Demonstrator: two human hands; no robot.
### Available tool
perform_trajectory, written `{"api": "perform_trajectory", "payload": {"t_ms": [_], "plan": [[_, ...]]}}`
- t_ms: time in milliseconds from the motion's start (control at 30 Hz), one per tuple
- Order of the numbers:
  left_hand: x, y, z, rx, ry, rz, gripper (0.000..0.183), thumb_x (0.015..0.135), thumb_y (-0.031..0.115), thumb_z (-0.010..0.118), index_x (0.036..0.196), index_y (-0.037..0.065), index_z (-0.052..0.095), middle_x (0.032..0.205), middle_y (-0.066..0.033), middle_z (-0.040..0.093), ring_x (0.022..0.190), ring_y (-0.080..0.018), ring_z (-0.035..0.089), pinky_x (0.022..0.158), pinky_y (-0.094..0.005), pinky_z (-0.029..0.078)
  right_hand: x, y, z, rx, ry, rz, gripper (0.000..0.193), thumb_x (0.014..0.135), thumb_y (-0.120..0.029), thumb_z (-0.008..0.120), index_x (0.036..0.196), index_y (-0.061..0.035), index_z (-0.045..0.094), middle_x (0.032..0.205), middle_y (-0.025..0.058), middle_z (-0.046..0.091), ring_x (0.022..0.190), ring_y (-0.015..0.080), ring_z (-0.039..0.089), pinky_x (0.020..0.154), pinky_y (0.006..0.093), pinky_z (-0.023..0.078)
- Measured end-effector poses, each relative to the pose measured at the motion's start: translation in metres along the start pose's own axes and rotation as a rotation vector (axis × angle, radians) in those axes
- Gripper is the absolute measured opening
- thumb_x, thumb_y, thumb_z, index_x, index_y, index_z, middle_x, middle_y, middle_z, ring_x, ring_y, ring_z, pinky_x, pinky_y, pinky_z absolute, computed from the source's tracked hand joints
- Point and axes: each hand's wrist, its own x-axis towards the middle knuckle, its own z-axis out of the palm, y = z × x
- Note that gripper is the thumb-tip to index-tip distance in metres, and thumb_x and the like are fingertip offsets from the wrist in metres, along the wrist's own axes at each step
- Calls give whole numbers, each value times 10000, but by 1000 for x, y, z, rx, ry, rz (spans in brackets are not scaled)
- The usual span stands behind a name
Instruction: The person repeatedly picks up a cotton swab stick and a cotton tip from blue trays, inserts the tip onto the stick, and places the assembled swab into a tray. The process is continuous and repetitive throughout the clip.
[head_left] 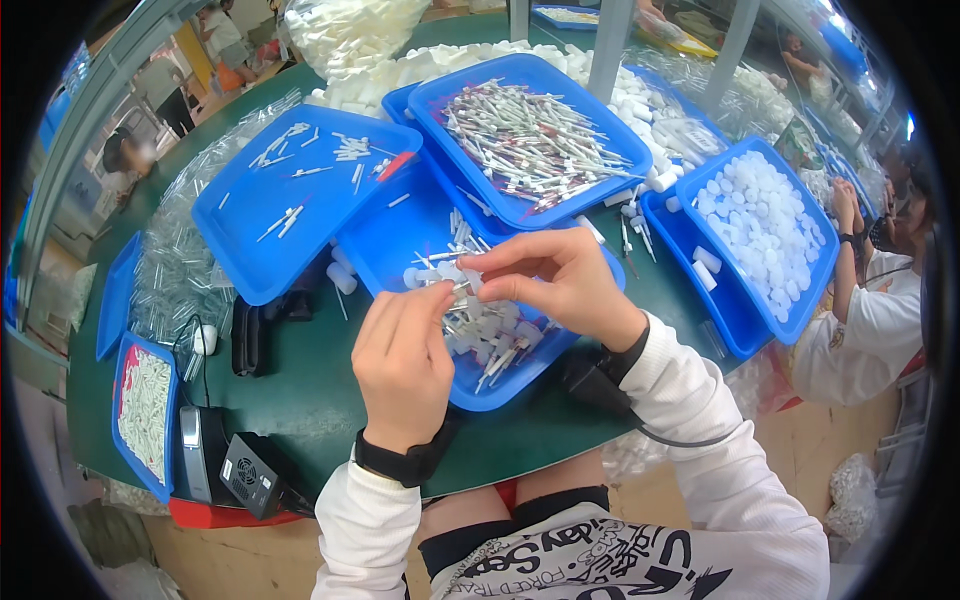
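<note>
My left hand [402, 365] and my right hand [565, 285] meet above a blue tray [385, 232] in the middle of the table. The fingertips of both are pinched together on a small white plastic cap [468, 284], with a thin white stick at it. Fingers partly cover the piece, so how cap and stick fit together cannot be seen. Below my hands, the tray holds a pile of white caps with thin sticks [490, 340]. A black band circles each wrist.
A blue tray [420, 105] heaped with thin white sticks stands behind. Another tray [228, 235] with scattered sticks is at left. White caps [765, 230] fill a tray at right. Clear tubes [185, 250] lie far left. A co-worker [870, 320] sits at right.
</note>
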Motion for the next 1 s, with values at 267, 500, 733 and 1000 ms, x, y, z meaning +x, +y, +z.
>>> {"api": "perform_trajectory", "payload": {"t_ms": [267, 500, 733, 1000], "plan": [[1, 2, 0, 54, -13, 88, 232, 714, -131, 626, 922, -28, 648, 809, -128, 648, 697, -279, 592, 615, -355, 491, -2, 2, 2, -31, -4, 12, 231, 823, 48, 692, 1054, 48, 691, 1055, 151, 706, 907, 159, 688, 808, 260, 557], [1, -5, 4, 22, -15, -32, 140, 775, -12, 687, 905, 39, 678, 791, -81, 647, 697, -263, 563, 644, -360, 458, 20, -11, -34, -154, 316, -79, 191, 855, -95, 696, 993, 36, 700, 856, 60, 718, 694, 85, 653, 619, 214, 520], [1, -6, 12, 194, -79, 16, 161, 770, 95, 731, 928, 102, 702, 912, -36, 599, 832, -243, 519, 736, -362, 425, 78, 29, -91, -1220, 203, 55, 215, 713, -185, 719, 878, -47, 740, 785, 143, 700, 753, 284, 684, 696, 375, 534], [1, -12, 6, 166, -34, -91, 184, 818, 102, 671, 998, 67, 658, 963, -85, 576, 903, -280, 525, 792, -382, 421, 85, 35, -78, -1407, 209, -22, 119, 751, -159, 613, 784, -104, 714, 853, 136, 684, 832, 324, 670, 716, 439, 535]]}}
